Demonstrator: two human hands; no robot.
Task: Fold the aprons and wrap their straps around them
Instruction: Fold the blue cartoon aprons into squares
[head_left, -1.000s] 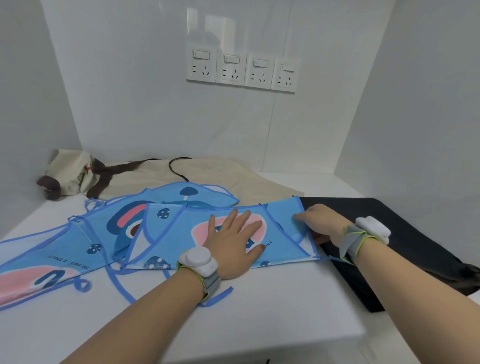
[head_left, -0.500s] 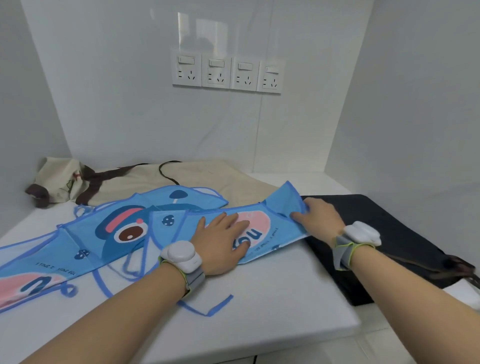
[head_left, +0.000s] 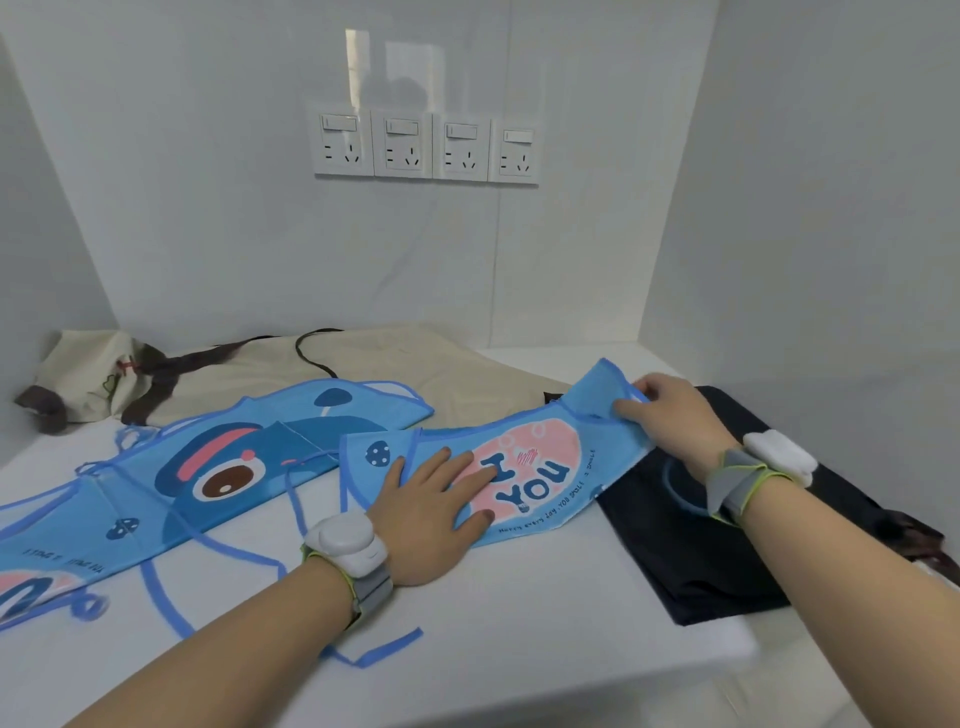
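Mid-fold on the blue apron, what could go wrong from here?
1. The right hand pinches only the corner of the blue apron; the left hand lies flat mid-panel, so the fold may skew or slip.
2. A loose blue strap trails near the table edge and may tangle.
3. The apron's right end overlaps the dark cloth, which may drag along.

The blue apron (head_left: 322, 467) at centre frame is thin, smooth cloth with a printed face and a slight sheen; its blue strap (head_left: 363, 657) at lower centre is flat woven tape. The beige apron (head_left: 415, 364) behind it is matt, coarser cloth with dark brown fabric ties. The black apron (head_left: 691, 561) at right is matt dark cloth. The table (head_left: 519, 639) is smooth, matt white. The wall sockets (head_left: 426, 143) at upper centre are glossy white plastic. Each wrist carries a smooth white plastic unit on a grey woven band.
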